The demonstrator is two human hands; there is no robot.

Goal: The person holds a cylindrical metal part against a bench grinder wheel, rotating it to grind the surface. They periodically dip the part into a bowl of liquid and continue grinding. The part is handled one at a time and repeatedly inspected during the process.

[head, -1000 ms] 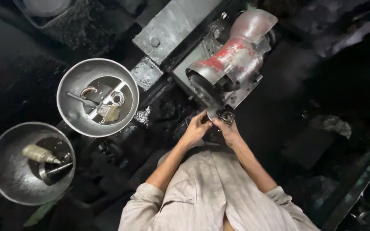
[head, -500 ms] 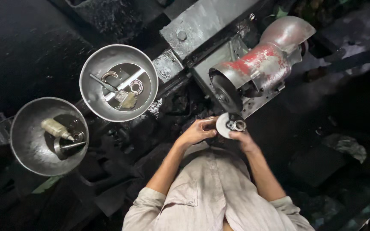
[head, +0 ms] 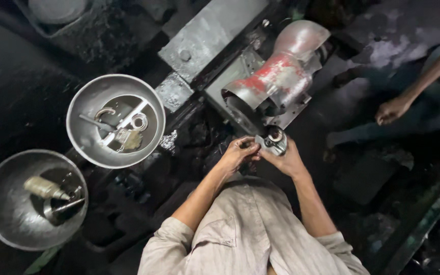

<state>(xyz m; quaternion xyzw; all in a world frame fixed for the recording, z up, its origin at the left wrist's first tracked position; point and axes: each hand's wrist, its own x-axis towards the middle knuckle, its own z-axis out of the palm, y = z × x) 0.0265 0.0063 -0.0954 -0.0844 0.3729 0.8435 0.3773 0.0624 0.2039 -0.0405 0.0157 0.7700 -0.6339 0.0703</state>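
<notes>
Both my hands meet just below a red and grey motor housing on a greasy metal base. My right hand cups a small round metal part with a ring-shaped face. My left hand pinches the left edge of the same part with its fingertips. The part sits close to the dark round opening of the motor.
A metal bowl at the left holds a wrench, rings and small parts. A second bowl at the lower left holds a cylinder and a tool. Another person's hand and arm hang at the right. A grey metal block lies behind.
The view has shifted, so bowls and motor sit lower and more to the right. My hands stay together on the round part. Another person's arm has come in at the right.
</notes>
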